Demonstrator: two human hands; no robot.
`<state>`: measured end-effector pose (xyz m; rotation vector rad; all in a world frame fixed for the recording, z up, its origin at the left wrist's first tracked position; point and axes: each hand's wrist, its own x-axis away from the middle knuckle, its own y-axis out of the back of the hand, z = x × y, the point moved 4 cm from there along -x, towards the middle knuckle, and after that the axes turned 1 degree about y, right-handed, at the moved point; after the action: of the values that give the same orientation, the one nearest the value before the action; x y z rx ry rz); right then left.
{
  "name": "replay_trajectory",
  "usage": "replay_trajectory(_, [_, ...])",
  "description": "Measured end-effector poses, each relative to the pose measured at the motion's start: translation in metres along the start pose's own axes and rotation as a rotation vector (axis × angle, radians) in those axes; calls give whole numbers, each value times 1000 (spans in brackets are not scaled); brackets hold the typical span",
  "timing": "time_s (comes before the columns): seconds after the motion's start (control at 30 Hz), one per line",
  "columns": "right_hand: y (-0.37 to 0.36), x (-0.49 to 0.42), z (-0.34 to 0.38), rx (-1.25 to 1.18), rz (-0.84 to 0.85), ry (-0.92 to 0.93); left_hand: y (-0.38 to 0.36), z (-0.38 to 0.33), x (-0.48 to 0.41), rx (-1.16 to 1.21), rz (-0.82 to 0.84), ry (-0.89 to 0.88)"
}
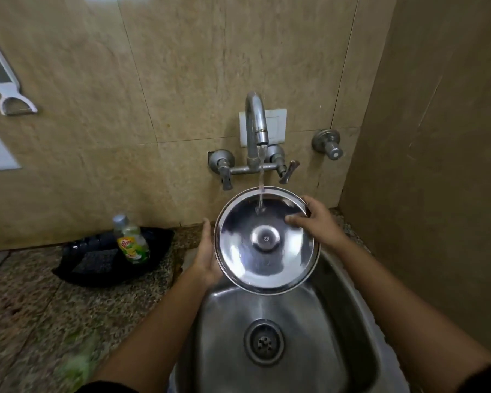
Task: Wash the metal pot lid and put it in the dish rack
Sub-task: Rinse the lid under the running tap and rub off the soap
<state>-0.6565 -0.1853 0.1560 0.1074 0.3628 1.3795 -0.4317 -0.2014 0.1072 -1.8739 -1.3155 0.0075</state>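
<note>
A round shiny metal pot lid [247, 259] is held over the steel sink [340, 321], its inner side facing me, with a rivet at its centre. My left hand [207, 256] grips its left rim from behind. My right hand [315, 219] holds the upper right rim, fingers lying on the inner surface. Water runs from the curved tap [255, 120] onto the upper part of the lid. No dish rack is in view.
A green dish soap bottle [131, 242] stands in a black tray [97, 265] on the speckled stone counter [26, 313] to the left. Tap handles [287, 171] stick out of the tiled wall. The sink drain [264, 341] lies below. A side wall closes off the right.
</note>
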Motion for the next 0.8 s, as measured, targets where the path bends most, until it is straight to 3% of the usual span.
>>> replay_trajectory(0.17, [-9, 0, -29, -28, -105, -210, -2, -2, 6, -183, -50, -148])
replay_trajectory(0.2, [-10, 0, -31, 95, -165, -198, -1, -1, 5, -222, -114, -191])
replay_trajectory(0.3, [-29, 1, -19, 837, -247, 19, 2, 9, -5, -347, -197, -226])
replay_trajectory(0.37, [-63, 6, -9, 927, -151, 170, -3, 20, -11, -342, -192, -214])
replay_trajectory(0.47, [-112, 36, -2, 857, 172, 406, -12, 20, -14, -259, -169, -245])
replay_trajectory(0.57, [-106, 76, -24, 962, 389, 503, -3, 5, -12, -237, -279, -280])
replay_trajectory(0.63, [-79, 84, -49, 1028, 396, 451, 2, -5, -2, -294, -371, -324])
replay_trajectory(0.73, [-41, 60, -66, 1087, 190, 216, 3, -9, 11, -323, -409, -346])
replay_trajectory(0.8, [-41, 34, -56, 1098, 76, 161, 4, -4, 12, -307, -406, -332])
